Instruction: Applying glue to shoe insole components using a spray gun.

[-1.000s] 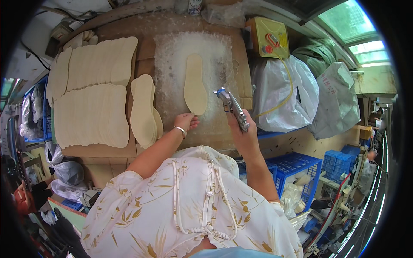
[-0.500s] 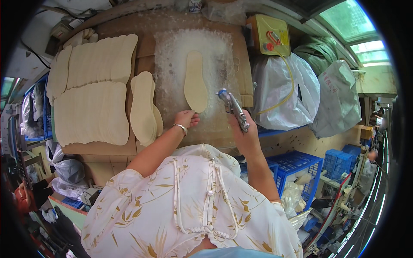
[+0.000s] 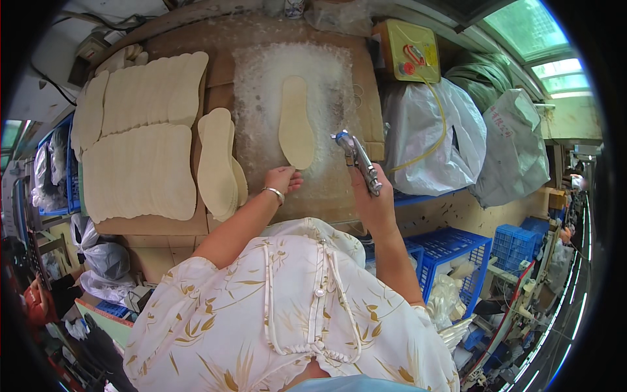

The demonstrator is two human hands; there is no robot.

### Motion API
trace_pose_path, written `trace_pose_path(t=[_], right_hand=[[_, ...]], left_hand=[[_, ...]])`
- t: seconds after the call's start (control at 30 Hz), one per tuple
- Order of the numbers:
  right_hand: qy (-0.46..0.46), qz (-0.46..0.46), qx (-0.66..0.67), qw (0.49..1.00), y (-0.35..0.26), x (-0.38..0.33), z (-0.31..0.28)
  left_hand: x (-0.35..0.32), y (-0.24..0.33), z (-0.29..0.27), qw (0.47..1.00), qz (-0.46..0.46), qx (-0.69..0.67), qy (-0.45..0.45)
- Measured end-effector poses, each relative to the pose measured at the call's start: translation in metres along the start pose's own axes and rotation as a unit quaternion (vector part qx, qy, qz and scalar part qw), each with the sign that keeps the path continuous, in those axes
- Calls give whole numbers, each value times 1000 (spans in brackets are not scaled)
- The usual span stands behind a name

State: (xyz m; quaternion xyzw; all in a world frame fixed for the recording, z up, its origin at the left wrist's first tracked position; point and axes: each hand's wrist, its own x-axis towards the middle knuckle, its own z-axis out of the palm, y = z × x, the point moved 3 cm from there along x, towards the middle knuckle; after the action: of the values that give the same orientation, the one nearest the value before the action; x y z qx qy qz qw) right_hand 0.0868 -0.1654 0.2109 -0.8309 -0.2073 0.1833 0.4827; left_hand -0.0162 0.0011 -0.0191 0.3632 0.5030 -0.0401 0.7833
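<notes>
A pale, sole-shaped insole (image 3: 296, 121) lies toe end away from me on a patch of cardboard coated in white residue (image 3: 256, 85). At its heel edge is my left hand (image 3: 283, 179), fingers curled and closed on the rim; the fingertips are partly hidden. To the right of the insole, my right hand (image 3: 375, 204) grips a metal spray gun (image 3: 358, 162), its blue-ringed head pointing away from me and a little left. The gun is apart from the insole. Left of the coated patch, a small pile of insoles (image 3: 216, 160) overlaps unevenly.
Rows of overlapped insoles (image 3: 140, 173) cover the left of the cardboard-topped table. A yellow can (image 3: 406, 49) stands at the back right, a yellow hose (image 3: 445, 124) running from it over a white plastic bag (image 3: 418, 124). Blue crates (image 3: 457, 248) sit below at right.
The spray gun has shifted slightly, its head tipping a little farther from me. My left hand and the insole have barely moved.
</notes>
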Motion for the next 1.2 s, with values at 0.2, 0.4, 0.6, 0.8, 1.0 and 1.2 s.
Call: trace_pose_path(t=[0.2, 0.4, 0.6, 0.8, 1.0, 1.2], right_hand=[[-26, -15, -9, 1000, -6, -9, 1], [4, 3, -8, 1000, 3, -7, -4], [-4, 2, -20, 1000, 2, -15, -5], [-33, -25, -38, 998, -1, -29, -6], [-16, 23, -31, 999, 4, -28, -11], [-41, -14, -34, 998, -1, -38, -10]], left_hand=[[0, 0, 0, 1000, 1, -5, -6], [0, -1, 1, 1000, -1, 12, -8], [1, 0, 1, 1000, -1, 17, -2], [1, -3, -1, 1000, -3, 2, -4], [0, -1, 1, 1000, 2, 10, -7], [-2, 0, 2, 1000, -2, 7, -1]])
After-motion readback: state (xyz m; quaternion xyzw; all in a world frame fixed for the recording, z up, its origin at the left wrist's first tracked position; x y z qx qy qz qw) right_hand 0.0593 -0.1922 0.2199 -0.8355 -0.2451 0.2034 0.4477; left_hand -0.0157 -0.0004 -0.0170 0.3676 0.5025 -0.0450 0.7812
